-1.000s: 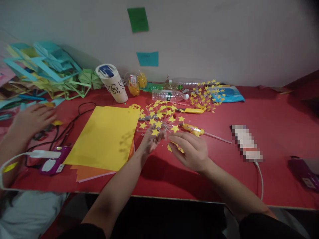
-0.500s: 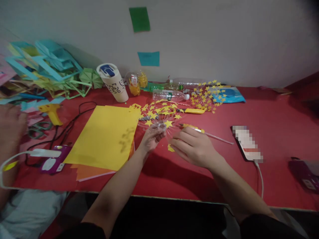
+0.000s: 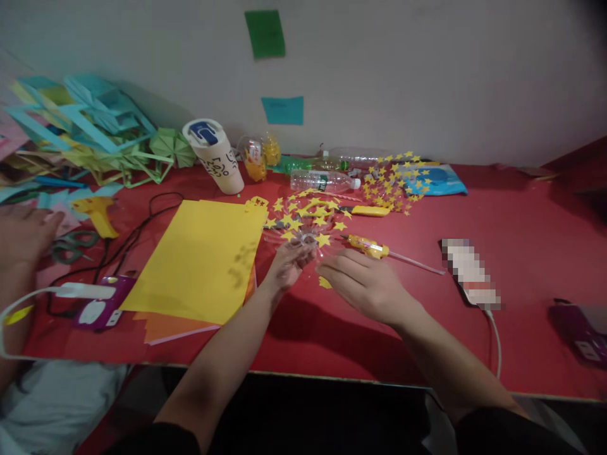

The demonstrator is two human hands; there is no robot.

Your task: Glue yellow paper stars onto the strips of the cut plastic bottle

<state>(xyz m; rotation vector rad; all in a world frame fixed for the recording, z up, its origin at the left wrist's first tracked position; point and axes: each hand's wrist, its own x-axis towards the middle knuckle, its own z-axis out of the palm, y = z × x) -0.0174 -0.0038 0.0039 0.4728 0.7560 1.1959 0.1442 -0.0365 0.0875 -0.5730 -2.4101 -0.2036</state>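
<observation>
With our left hand (image 3: 291, 262) we are clamping the clear plastic piece (image 3: 308, 239) by its base above the table (image 3: 512, 215), seemingly leaving its stars (image 3: 323, 240) free to fan outward. Our right hand (image 3: 367, 281) is hovering alongside, fingers bunched; whether it is pinching anything, we cannot tell.

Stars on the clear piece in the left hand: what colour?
The stars are yellow, best seen in the head view.
</observation>
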